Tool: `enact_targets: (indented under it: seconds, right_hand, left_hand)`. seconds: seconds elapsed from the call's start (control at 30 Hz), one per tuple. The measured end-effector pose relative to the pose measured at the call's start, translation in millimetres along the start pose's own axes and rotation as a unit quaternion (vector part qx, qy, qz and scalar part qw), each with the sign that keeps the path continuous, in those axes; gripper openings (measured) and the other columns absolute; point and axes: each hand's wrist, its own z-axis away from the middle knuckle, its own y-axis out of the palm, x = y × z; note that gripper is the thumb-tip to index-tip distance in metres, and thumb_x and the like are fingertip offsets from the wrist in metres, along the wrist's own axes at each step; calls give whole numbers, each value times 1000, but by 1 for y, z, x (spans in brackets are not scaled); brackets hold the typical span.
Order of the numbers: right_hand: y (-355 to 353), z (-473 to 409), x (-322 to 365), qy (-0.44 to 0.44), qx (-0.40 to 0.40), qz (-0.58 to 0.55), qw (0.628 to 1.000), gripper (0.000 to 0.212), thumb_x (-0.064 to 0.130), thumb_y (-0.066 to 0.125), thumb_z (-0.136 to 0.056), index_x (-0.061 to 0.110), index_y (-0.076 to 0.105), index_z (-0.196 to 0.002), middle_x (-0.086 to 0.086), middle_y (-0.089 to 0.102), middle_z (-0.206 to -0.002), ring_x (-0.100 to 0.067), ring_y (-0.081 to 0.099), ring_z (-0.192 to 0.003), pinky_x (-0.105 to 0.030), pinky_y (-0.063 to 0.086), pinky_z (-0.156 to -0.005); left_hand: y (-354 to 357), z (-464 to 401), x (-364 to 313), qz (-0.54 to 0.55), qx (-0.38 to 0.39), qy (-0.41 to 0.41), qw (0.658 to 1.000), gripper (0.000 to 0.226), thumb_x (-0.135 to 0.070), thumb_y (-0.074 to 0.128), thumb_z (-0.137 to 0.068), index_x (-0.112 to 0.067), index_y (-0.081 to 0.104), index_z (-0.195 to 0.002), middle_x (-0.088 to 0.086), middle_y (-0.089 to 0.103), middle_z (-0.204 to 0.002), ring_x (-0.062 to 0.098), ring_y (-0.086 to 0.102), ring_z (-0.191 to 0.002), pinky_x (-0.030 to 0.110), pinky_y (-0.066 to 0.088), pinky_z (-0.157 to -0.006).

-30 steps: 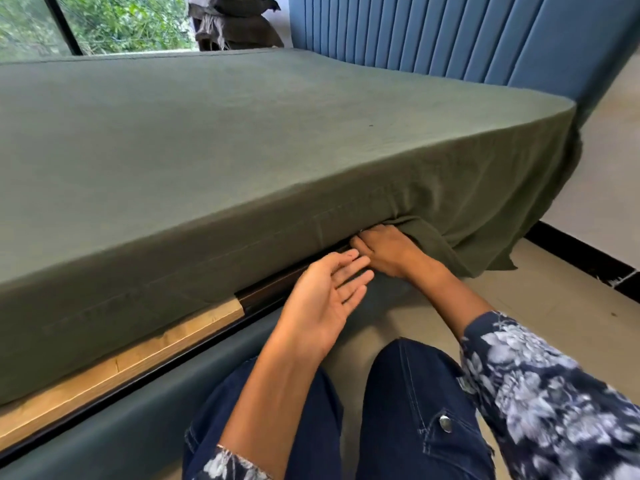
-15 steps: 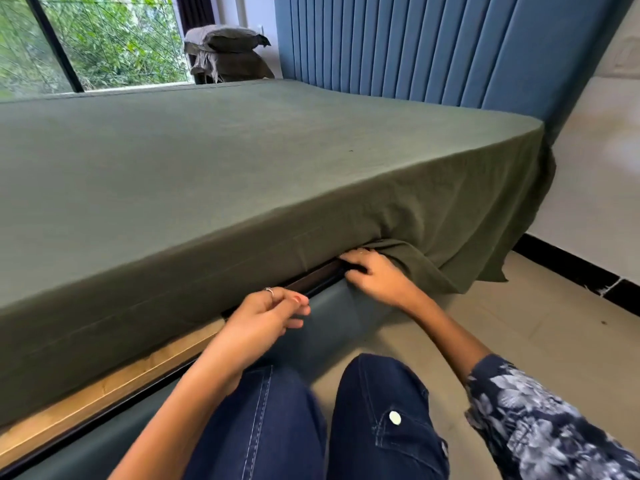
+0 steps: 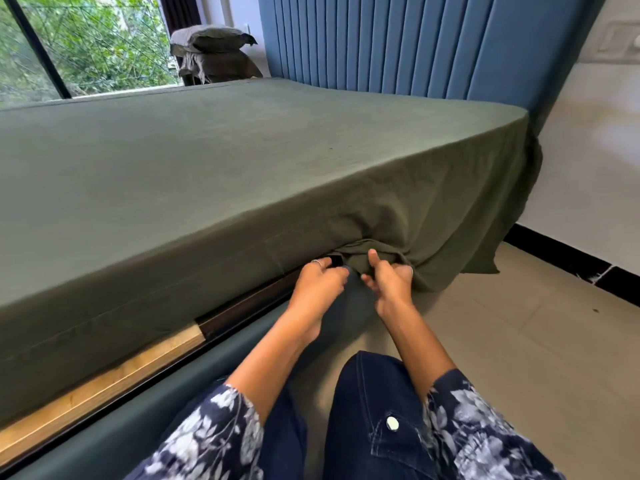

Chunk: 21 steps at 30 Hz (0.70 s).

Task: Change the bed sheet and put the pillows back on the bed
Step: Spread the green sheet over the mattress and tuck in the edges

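Observation:
A dark green bed sheet point(image 3: 242, 161) covers the mattress, and its loose corner hangs down at the right near the headboard. My right hand point(image 3: 389, 278) grips a bunched fold of the sheet at the mattress's lower edge, thumb up against the cloth. My left hand point(image 3: 320, 280) is just left of it at the gap under the mattress, fingers curled at the sheet's hem; whether it holds cloth is unclear. Two grey-green pillows point(image 3: 213, 51) are stacked beyond the far side of the bed by the window.
The blue padded headboard point(image 3: 415, 43) rises behind the bed. A wooden slat point(image 3: 104, 382) and the teal bed frame point(image 3: 138, 420) run below the mattress. My knees in dark jeans are on the tiled floor point(image 3: 519, 341). A white wall with black skirting is at right.
My left hand moved right and up to the mattress edge beside the right hand. My right hand gathered the hanging sheet into a bunch. The view lifted slightly.

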Motion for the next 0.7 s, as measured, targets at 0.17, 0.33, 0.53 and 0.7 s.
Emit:
enact_targets:
  seconds: [0.17,0.33,0.53,0.7]
  right_hand:
    - [15,-6,36,-114,-29,19,993,27,-5,62,-84,15,46,-74,-4,54,-74,1,57,-39,-30,54,-62]
    - [30,11,41,-44,8,-148,988,12,-1,51,-91,8,57,-87,-7,57,-84,-18,60,-83,-25,53,-71]
    - [25,23,45,60,122,-238,962,51,30,42,-98,1,39,-140,-16,43,-141,-28,46,-128,-32,38,-103]
    - [38,-3,69,96,185,-277,938,75,63,47,-87,6,42,-136,-16,56,-123,-28,58,-109,-38,43,-102]
  left_hand:
    - [26,-12,-15,333,-26,-68,940,17,7,47,-93,-2,57,-105,8,60,-97,19,57,-107,26,43,-100]
    - [39,-19,-12,511,-45,-87,854,33,8,44,-90,3,55,-120,9,57,-94,15,56,-94,25,42,-94]
    - [43,-32,-32,573,-20,-103,813,23,11,41,-88,-2,55,-77,8,54,-77,15,55,-75,23,47,-72]
    - [44,-57,-36,578,-3,-100,810,26,12,41,-87,-6,55,-74,5,56,-78,13,55,-79,21,44,-86]
